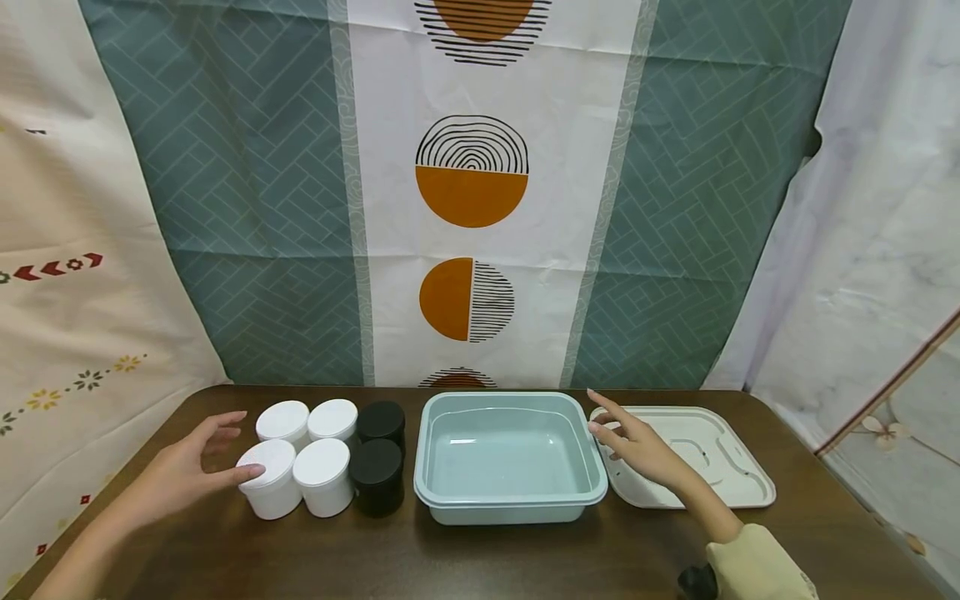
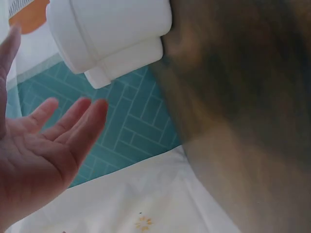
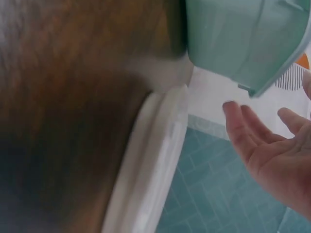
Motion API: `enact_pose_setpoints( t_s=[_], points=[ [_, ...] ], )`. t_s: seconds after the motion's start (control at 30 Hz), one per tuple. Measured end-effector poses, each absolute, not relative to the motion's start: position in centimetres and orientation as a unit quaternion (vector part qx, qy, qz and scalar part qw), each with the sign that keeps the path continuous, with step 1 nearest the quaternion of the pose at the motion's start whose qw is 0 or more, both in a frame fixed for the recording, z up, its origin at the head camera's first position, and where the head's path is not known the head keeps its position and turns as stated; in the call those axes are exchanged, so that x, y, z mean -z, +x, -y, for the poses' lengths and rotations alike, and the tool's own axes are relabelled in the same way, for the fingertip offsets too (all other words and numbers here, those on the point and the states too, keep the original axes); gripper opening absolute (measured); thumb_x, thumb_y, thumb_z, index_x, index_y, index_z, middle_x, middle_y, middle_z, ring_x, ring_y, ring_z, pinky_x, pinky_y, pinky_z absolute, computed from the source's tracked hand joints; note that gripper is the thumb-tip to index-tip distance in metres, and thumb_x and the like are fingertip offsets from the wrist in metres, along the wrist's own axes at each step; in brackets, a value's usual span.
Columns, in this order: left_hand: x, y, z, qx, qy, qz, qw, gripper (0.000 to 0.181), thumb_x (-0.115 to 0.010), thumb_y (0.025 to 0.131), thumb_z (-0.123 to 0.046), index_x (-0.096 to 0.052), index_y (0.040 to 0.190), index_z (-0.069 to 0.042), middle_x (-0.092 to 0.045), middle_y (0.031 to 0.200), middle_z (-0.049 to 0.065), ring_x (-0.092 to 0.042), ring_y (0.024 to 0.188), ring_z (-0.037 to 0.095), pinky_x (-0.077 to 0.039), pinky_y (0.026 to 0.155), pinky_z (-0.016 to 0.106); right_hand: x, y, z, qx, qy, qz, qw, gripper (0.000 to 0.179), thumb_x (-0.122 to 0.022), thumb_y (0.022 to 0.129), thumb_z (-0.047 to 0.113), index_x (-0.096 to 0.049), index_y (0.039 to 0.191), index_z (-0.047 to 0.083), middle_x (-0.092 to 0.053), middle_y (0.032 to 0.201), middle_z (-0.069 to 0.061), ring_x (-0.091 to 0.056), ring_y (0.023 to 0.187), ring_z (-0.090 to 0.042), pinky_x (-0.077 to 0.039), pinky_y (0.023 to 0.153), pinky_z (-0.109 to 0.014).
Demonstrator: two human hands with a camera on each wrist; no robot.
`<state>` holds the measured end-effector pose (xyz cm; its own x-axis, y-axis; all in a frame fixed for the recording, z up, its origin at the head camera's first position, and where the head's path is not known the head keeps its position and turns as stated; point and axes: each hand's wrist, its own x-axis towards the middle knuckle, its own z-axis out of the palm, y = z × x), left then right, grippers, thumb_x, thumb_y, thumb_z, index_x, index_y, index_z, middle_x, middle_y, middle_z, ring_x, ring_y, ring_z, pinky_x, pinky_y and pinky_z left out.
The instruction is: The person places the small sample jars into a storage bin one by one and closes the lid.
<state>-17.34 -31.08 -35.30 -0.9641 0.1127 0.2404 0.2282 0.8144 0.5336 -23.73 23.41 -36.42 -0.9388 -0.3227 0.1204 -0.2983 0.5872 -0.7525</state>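
My left hand (image 1: 187, 471) is beside the front-left white lidded jar (image 1: 272, 492), thumb apart from the fingers. In the head view its thumb overlaps the jar's lid; in the left wrist view the fingers (image 2: 87, 126) stand apart from the white jars (image 2: 116, 34). Several white jars and two black jars (image 1: 377, 487) stand in two rows. To their right is a pale blue-green plastic bin (image 1: 510, 504) with nothing in it. My right hand (image 1: 637, 450) hovers by the bin's right rim, over a white lid (image 1: 720, 467), holding nothing; the right wrist view shows a gap to the bin (image 3: 233, 43).
Everything stands on a dark brown wooden table (image 1: 300, 558). A patterned curtain (image 1: 270, 208) hangs behind its far edge, with a cream cloth (image 1: 97, 333) at the left and a pale marbled sheet (image 1: 885, 250) at the right.
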Motion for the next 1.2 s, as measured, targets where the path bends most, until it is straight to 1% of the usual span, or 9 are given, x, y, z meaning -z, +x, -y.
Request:
enact_pose_setpoints(
  t_s=[0.17, 0.23, 0.37, 0.4, 0.6, 0.7, 0.93, 1.07, 1.2],
  points=[
    [36.3, -17.2, 31.2, 0.295, -0.103, 0.947, 0.071, 0.073, -0.078, 0.070, -0.028, -0.041, 0.125, 0.003, -0.057, 0.109, 0.025, -0.058, 0.096, 0.040, -0.051, 0.068, 0.037, 36.8, -23.8, -23.1, 0.452, -0.190, -0.870, 0.054, 0.058, -0.051, 0.094, 0.025, -0.027, 0.143, 0.007, -0.051, 0.109, -0.022, -0.058, 0.083, -0.022, -0.052, 0.062, -0.035],
    [36.6, -17.3, 31.1, 0.294, -0.104, 0.948, 0.067, 0.071, -0.079, 0.068, -0.029, -0.044, 0.122, 0.001, -0.059, 0.108, 0.021, -0.062, 0.094, 0.028, -0.051, 0.068, 0.033, 37.0, -23.8, -23.1, 0.456, -0.199, -0.865, 0.065, 0.057, -0.051, 0.094, 0.024, -0.027, 0.143, 0.007, -0.052, 0.105, -0.021, -0.057, 0.080, -0.020, -0.052, 0.061, -0.035],
    [36.8, -17.3, 30.8, 0.294, -0.098, 0.948, 0.068, 0.068, -0.080, 0.066, -0.033, -0.049, 0.118, -0.003, -0.061, 0.108, 0.016, -0.062, 0.088, 0.014, -0.049, 0.067, 0.027, 37.5, -24.0, -23.2, 0.462, -0.217, -0.857, 0.074, 0.057, -0.051, 0.093, 0.023, -0.028, 0.142, 0.005, -0.053, 0.097, -0.018, -0.055, 0.071, -0.014, -0.051, 0.058, -0.033],
    [36.8, -17.3, 30.7, 0.295, -0.095, 0.948, 0.068, 0.067, -0.080, 0.065, -0.033, -0.050, 0.117, -0.003, -0.061, 0.109, 0.017, -0.062, 0.088, 0.014, -0.049, 0.066, 0.026, 37.6, -24.0, -23.3, 0.464, -0.221, -0.854, 0.077, 0.057, -0.051, 0.094, 0.022, -0.028, 0.142, 0.004, -0.053, 0.097, -0.018, -0.055, 0.070, -0.013, -0.050, 0.057, -0.033],
    [36.9, -17.4, 30.3, 0.293, -0.077, 0.951, 0.067, 0.067, -0.080, 0.066, -0.032, -0.050, 0.117, -0.001, -0.061, 0.107, 0.020, -0.061, 0.090, 0.031, -0.046, 0.061, 0.026, 37.9, -24.1, -23.2, 0.481, -0.213, -0.845, 0.095, 0.058, -0.052, 0.093, 0.024, -0.029, 0.142, 0.002, -0.054, 0.094, -0.015, -0.057, 0.074, -0.014, -0.051, 0.059, -0.029],
    [37.0, -17.4, 30.2, 0.294, -0.071, 0.951, 0.070, 0.066, -0.080, 0.067, -0.032, -0.050, 0.117, -0.001, -0.061, 0.106, 0.019, -0.061, 0.089, 0.029, -0.046, 0.060, 0.025, 37.9, -24.1, -23.2, 0.485, -0.206, -0.844, 0.101, 0.058, -0.051, 0.093, 0.025, -0.029, 0.142, 0.004, -0.055, 0.096, -0.015, -0.057, 0.077, -0.016, -0.051, 0.060, -0.030],
    [37.1, -17.2, 30.2, 0.296, -0.065, 0.949, 0.085, 0.063, -0.081, 0.066, -0.031, -0.052, 0.114, -0.003, -0.063, 0.103, 0.017, -0.062, 0.082, 0.018, -0.045, 0.058, 0.024, 37.7, -24.1, -23.2, 0.490, -0.206, -0.841, 0.106, 0.059, -0.052, 0.093, 0.025, -0.028, 0.141, 0.002, -0.057, 0.099, -0.017, -0.057, 0.080, -0.016, -0.051, 0.062, -0.030],
    [36.9, -17.0, 30.3, 0.298, -0.062, 0.947, 0.103, 0.061, -0.081, 0.065, -0.031, -0.053, 0.112, -0.003, -0.063, 0.102, 0.016, -0.060, 0.079, 0.008, -0.045, 0.058, 0.023, 37.7, -24.0, -23.1, 0.491, -0.204, -0.840, 0.110, 0.059, -0.052, 0.093, 0.024, -0.028, 0.142, 0.002, -0.056, 0.097, -0.016, -0.057, 0.080, -0.015, -0.051, 0.063, -0.030],
    [36.5, -16.8, 30.5, 0.292, -0.056, 0.947, 0.122, 0.059, -0.080, 0.066, -0.032, -0.053, 0.110, -0.004, -0.063, 0.100, 0.014, -0.057, 0.078, 0.003, -0.044, 0.057, 0.023, 37.7, -24.1, -23.1, 0.492, -0.197, -0.841, 0.112, 0.059, -0.053, 0.092, 0.024, -0.028, 0.142, 0.002, -0.057, 0.095, -0.015, -0.057, 0.079, -0.015, -0.051, 0.063, -0.030]
  ],
)
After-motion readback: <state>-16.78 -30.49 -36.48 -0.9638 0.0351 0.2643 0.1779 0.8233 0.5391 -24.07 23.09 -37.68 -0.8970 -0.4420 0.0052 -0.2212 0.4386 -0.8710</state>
